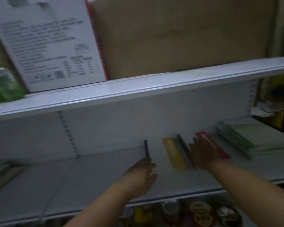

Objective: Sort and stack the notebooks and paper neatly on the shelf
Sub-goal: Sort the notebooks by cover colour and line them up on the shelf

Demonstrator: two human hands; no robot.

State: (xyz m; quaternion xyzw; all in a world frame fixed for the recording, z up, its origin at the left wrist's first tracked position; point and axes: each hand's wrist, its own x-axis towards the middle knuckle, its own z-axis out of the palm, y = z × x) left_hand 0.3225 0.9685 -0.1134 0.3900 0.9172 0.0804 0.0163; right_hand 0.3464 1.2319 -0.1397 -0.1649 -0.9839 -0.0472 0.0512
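The view is blurred. On the white middle shelf (88,181) lie flat white items with coloured edge strips: one yellow (173,153), one red (211,144), and two dark strips (146,149) (182,142). My left hand (140,175) rests at the near end of the left dark strip, fingers loosely extended to the right. My right hand (202,153) lies flat between the second dark strip and the red strip, fingers straight and pointing at the back wall. A stack of green-and-white notebooks (243,140) sits further right on the same shelf.
The upper shelf (154,89) carries a white printed box (47,46), a large brown carton (179,35) and a green bottle (0,82) at far left. Colourful goods (200,212) fill the shelf below. Flat items (0,171) lie at the left edge.
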